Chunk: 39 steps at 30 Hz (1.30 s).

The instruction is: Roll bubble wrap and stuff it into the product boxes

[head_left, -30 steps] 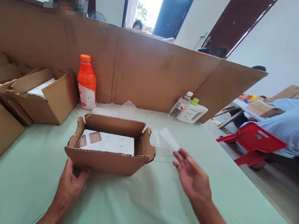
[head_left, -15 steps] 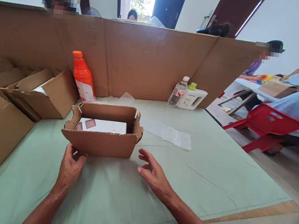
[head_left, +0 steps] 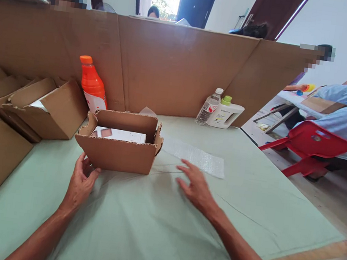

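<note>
An open-topped brown cardboard box point(head_left: 119, 155) stands on the table in front of me, its flaps upright. Inside lies a white carton point(head_left: 128, 136) with brownish picture panels. At the box's lower left corner is my left hand point(head_left: 82, 180), its fingers curled round the corner and its thumb near the bottom front edge; part of the fingers is hidden. My right hand point(head_left: 197, 186) hovers to the right of the box, fingers spread, holding nothing. Just beyond it a strip of bubble wrap point(head_left: 210, 164) lies flat on the table.
More cardboard boxes point(head_left: 62, 111) line the left side. An orange bottle point(head_left: 93, 85), a clear water bottle point(head_left: 207, 108) and a white jug point(head_left: 226, 115) stand against a cardboard partition point(head_left: 181, 71). A red chair point(head_left: 319, 140) and other people are beyond the green-covered table point(head_left: 147, 229).
The cardboard box has slid a little away from me, with my left hand still at its corner. My right hand has moved right and away from the box, its fingers spreading.
</note>
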Motion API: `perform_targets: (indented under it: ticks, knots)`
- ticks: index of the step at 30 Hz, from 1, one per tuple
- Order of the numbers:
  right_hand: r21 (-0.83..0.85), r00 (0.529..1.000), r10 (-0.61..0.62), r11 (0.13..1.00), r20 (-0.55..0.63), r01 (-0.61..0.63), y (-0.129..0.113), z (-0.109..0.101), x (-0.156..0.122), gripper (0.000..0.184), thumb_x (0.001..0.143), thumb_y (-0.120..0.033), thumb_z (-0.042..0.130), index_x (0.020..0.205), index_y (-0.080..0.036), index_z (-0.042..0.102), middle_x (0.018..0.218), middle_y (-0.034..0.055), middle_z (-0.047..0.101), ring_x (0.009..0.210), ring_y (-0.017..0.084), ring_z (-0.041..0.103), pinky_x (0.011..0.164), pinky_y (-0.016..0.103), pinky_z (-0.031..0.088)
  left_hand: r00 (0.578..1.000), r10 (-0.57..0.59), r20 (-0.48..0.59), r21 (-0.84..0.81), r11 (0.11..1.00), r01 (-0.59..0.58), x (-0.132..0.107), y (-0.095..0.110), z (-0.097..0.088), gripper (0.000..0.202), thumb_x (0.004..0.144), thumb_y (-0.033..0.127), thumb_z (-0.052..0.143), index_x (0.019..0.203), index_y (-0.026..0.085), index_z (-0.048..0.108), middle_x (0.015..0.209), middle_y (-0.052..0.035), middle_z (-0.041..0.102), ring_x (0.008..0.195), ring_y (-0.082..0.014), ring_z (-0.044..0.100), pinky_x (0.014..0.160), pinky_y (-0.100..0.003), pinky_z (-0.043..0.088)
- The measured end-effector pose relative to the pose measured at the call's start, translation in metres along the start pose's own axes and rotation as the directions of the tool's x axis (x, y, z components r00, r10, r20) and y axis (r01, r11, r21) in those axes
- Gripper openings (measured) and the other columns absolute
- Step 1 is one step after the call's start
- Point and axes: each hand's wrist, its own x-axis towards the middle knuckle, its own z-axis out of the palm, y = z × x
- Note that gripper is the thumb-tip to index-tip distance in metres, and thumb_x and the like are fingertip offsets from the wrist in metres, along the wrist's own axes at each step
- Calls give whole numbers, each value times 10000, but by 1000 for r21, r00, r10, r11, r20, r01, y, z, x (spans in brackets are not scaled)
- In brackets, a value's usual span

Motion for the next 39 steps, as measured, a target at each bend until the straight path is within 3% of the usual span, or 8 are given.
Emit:
perform_targets:
  ticks: [5,11,18,23,27,33,36,39]
  knots:
    - [-638,993,114,762,-43,-116,89,-55,-17,561,824,2,416,1301,-161,660,1444,204,566,1332,378,511,959,546,456,997,-65,-44,80,994,68,-52,-25,-34,849,786,429,753,1515,287,341,1450,-143,537,1389,-325,483,1185,-583,331]
    - [-689,1000,-25,725,17,30,110,-63,-12,326,925,-112,452,1008,-178,759,1259,154,703,1226,315,584,932,439,440,997,-57,59,252,967,41,-92,-18,-34,684,816,468,681,1431,239,485,1380,-139,615,1328,-334,552,1130,-558,428]
    - [-448,951,-227,842,210,300,17,-57,-51,233,920,-150,500,989,-181,721,944,82,768,884,231,681,862,375,428,941,198,273,388,873,-297,-121,14,-24,313,911,319,554,1180,226,681,1209,-89,710,1125,-262,683,672,-287,616]
    - [-144,849,-267,919,456,366,-80,-44,-89,243,920,-123,484,946,-198,713,785,47,711,771,200,644,858,378,451,678,457,575,150,756,-637,-145,29,7,528,853,107,558,1371,211,537,1339,-120,644,1273,-254,587,1083,-437,499]
    - [83,807,-315,944,499,318,-105,-38,-96,195,953,-220,542,1037,-223,717,858,48,718,861,204,653,809,346,506,549,409,728,27,784,-620,-161,33,37,792,787,94,587,1528,195,327,1463,-155,543,1372,-287,492,1133,-484,436]
    - [112,975,-186,978,119,173,-93,-33,-105,202,954,-275,618,1148,-249,668,1046,44,749,950,198,694,784,323,551,752,44,658,196,954,-228,-161,29,60,610,860,165,506,1464,161,421,878,-10,707,685,-146,620,729,-295,525]
    - [-11,952,-265,964,-155,267,-91,-29,-118,245,928,-149,617,1153,-241,645,1068,62,737,1031,220,676,896,379,523,826,-27,563,291,942,-167,-151,29,63,609,851,178,511,1455,155,430,841,9,689,646,-135,575,679,-274,477]
    - [-76,899,-425,905,-106,419,-92,-18,-131,288,896,-87,613,1150,-221,630,1099,83,731,1085,239,657,904,401,499,842,-53,536,364,915,-174,-144,29,64,620,851,176,508,1463,146,417,838,6,691,703,-155,610,711,-285,475]
